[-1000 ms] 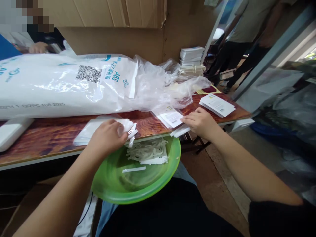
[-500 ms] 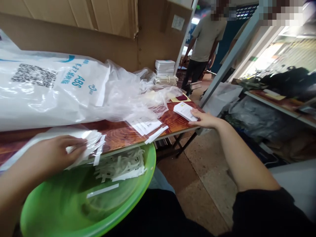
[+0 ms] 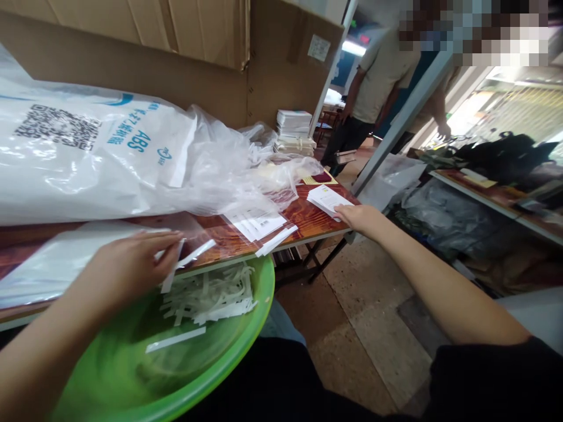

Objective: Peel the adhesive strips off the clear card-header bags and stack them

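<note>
My left hand is at the near table edge, thumb and fingers pinched on what looks like a clear plastic bag. White strips lie beside its fingertips. Out to the right, my right hand has its fingers on the near end of a stack of printed white cards, gripping an edge; how many cards it holds is unclear. Between the hands, more printed papers lie partly under clear plastic, with white strips at the table edge.
Below the table edge sits a green basin holding many white strips. A large white printed sack fills the table's left, before cardboard. Paper stacks stand behind. A person stands beyond the metal post.
My left hand has moved right along the table edge, away from the flat bags at left. My right hand remains at the card stack, its fingers now closer around the near edge.
</note>
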The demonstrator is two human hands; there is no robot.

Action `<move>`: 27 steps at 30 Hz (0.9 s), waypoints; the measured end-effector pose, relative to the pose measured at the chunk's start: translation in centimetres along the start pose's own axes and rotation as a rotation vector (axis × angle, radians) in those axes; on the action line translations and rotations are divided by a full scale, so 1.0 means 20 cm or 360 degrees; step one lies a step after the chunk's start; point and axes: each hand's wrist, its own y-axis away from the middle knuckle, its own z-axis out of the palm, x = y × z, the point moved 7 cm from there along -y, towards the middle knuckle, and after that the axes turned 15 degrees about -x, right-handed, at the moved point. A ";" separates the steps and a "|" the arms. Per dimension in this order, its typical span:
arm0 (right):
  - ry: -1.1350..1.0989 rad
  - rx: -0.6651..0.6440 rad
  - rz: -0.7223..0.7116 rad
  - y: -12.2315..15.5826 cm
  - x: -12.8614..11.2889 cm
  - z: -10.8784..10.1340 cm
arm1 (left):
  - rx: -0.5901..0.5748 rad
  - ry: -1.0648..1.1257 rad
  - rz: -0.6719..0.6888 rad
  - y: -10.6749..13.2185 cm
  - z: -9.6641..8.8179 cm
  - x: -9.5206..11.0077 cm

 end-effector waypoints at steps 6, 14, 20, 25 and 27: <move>-0.0029 0.0431 0.0033 0.13 0.04 -0.09 | 0.0016 0.0142 0.0211 -0.08 0.08 0.15; -0.0138 0.1181 -0.0950 0.34 -0.78 -0.21 | -0.0018 0.0409 -0.0080 -0.08 0.08 0.04; 0.0756 0.0953 -0.1443 0.37 -1.32 -0.12 | -0.0071 0.0495 0.0123 -0.06 0.08 0.07; 0.0822 0.0899 -0.1455 0.38 -1.42 -0.11 | 0.0010 0.0321 0.0093 -0.04 0.05 0.12; 0.0754 0.0881 -0.1479 0.38 -1.47 -0.09 | 0.0008 0.0273 0.0108 -0.04 0.04 0.15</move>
